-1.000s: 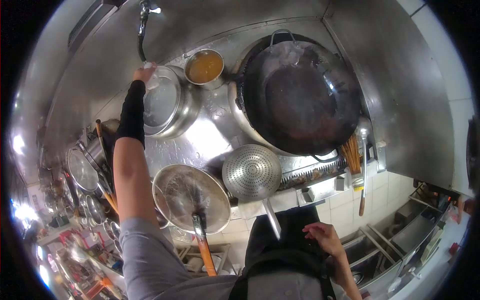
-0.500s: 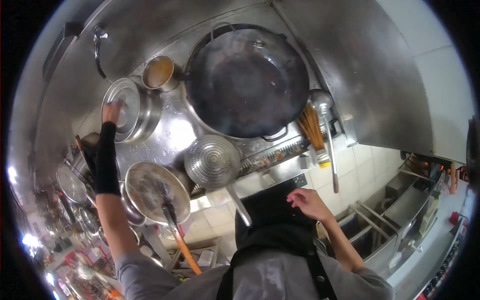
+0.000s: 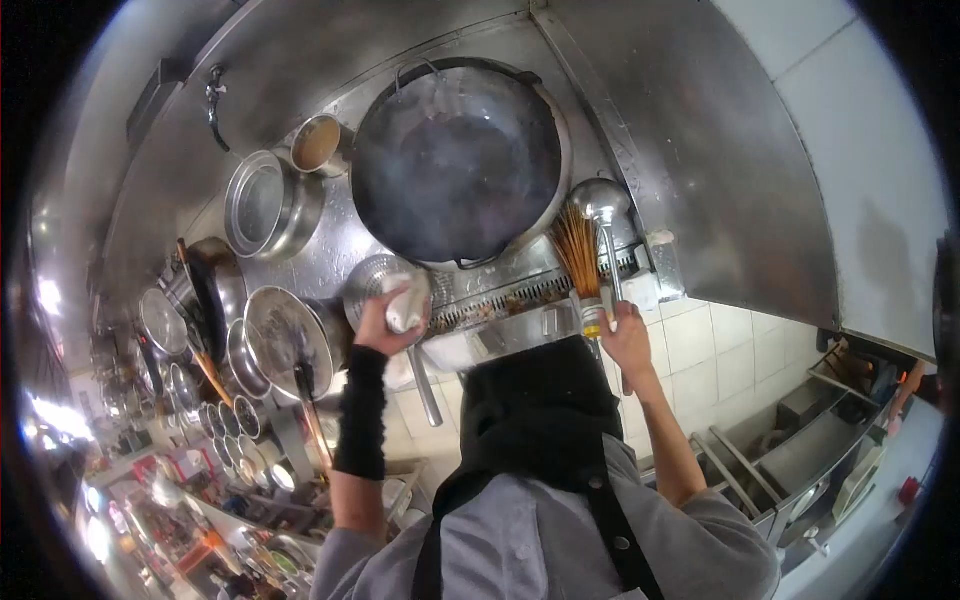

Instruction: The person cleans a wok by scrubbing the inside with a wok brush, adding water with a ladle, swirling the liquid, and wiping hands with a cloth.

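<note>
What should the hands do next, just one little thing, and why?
I'd probably have the right hand lift the ladle. Its fingers are right at the ladle's handle, and the left hand is busy holding a white cloth. The ladle rests close beside the wok.

Lighting: moderately bright, uneven; blown-out white patches along the left edge, source unclear. Glare: pale sheen on steel counter (image 3: 318, 236); small highlights on ladle (image 3: 600, 196). Haze: thin, greyish, softening the dark wok (image 3: 455, 185). Shadow: one, soft-edged, on white wall (image 3: 850, 130), right. Distortion: strong fisheye, lines bowed, corners black. Focus: centre fairly clear; lower-left clutter (image 3: 180, 510) smeared, fine detail illegible
</note>
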The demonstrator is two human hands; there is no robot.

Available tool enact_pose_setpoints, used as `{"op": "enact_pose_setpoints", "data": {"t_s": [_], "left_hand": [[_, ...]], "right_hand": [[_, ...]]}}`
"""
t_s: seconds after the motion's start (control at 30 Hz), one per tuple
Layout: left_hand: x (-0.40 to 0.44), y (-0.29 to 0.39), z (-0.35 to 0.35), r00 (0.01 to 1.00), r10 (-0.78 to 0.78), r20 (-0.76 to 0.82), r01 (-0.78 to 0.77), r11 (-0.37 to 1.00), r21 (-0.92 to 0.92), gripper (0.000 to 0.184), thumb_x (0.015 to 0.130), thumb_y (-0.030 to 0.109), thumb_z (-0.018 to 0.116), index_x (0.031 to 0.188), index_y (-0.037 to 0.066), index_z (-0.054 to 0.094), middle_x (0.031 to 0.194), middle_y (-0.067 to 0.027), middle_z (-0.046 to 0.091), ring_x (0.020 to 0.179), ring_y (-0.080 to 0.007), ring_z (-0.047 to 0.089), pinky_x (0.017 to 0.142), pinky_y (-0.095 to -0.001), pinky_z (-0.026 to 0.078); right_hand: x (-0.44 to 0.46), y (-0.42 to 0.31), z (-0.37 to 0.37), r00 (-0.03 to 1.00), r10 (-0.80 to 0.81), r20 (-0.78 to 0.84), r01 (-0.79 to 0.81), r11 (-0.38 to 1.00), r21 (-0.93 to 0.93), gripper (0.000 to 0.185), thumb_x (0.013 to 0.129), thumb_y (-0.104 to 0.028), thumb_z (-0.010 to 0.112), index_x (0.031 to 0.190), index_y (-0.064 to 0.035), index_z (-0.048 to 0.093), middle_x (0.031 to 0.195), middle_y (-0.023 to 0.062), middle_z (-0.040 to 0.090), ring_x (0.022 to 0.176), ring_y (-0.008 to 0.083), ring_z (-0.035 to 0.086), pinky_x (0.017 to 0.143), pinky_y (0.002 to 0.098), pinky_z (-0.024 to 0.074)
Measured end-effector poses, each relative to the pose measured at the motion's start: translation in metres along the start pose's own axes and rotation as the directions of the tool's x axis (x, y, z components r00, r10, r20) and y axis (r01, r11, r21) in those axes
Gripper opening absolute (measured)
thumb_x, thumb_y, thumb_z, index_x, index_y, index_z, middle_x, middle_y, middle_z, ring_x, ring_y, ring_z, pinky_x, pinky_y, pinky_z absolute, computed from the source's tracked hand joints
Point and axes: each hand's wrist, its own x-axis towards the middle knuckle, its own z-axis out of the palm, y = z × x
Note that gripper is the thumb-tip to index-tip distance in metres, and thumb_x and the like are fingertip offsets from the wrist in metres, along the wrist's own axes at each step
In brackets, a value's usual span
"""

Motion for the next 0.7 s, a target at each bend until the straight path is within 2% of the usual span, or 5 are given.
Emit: {"op": "enact_pose_setpoints", "data": {"t_s": [0.23,0.4,0.47,0.53,0.7], "left_hand": [[0.056,-0.048,0.029,0.999,-0.028,0.038,0.028,0.999,-0.018,0.047,0.107,0.047,0.045,0.131,0.008,0.055,0.113,-0.0172,0.062,0.096,-0.0303,0.061,0.070,-0.0371,0.052],[0.085,-0.050,0.080,0.996,-0.049,-0.076,0.066,0.970,0.234,0.048,0.104,0.059,0.049,0.117,0.015,0.062,0.104,-0.0098,0.067,0.096,-0.0308,0.062,0.073,-0.0470,0.052],[0.115,-0.052,0.068,0.967,0.226,0.121,-0.249,0.715,0.654,0.044,0.098,0.049,0.062,0.110,0.006,0.064,0.100,-0.0138,0.067,0.094,-0.0333,0.064,0.070,-0.0467,0.054],[0.126,-0.056,0.055,0.688,0.367,0.626,-0.558,-0.284,0.779,0.038,0.090,0.036,0.074,0.103,0.002,0.065,0.094,-0.0163,0.068,0.092,-0.0347,0.067,0.070,-0.0473,0.055],[0.087,-0.092,0.056,0.489,0.686,0.539,-0.304,-0.445,0.842,0.058,0.074,0.032,0.086,0.115,-0.003,0.063,0.103,-0.0277,0.069,0.100,-0.0455,0.068,0.087,-0.0485,0.056]], "right_hand": [[0.006,0.019,0.069,0.967,0.151,0.207,-0.154,0.988,0.003,0.062,0.085,-0.044,0.076,0.104,0.0130,0.063,0.086,0.0339,0.070,0.087,0.0528,0.071,0.074,0.0548,0.0605],[-0.009,-0.018,-0.055,0.696,0.180,0.695,-0.643,0.587,0.492,0.040,0.090,-0.031,0.081,0.104,0.0024,0.064,0.072,0.0091,0.067,0.065,0.0188,0.069,0.056,0.0323,0.0570],[-0.017,-0.039,-0.103,0.667,0.140,0.732,-0.691,0.485,0.536,0.034,0.091,-0.024,0.081,0.106,0.0001,0.062,0.073,0.0042,0.064,0.062,0.0105,0.064,0.054,0.0259,0.0532],[-0.022,-0.054,-0.121,0.772,0.086,0.629,-0.606,0.395,0.690,0.034,0.092,-0.022,0.081,0.108,0.0006,0.061,0.076,0.0058,0.066,0.061,0.0113,0.064,0.054,0.0271,0.0528],[0.011,-0.092,-0.137,0.915,0.068,0.398,-0.349,0.629,0.695,0.042,0.089,-0.018,0.084,0.117,0.0020,0.059,0.087,0.0102,0.071,0.068,0.0152,0.068,0.062,0.0305,0.0555]]}}
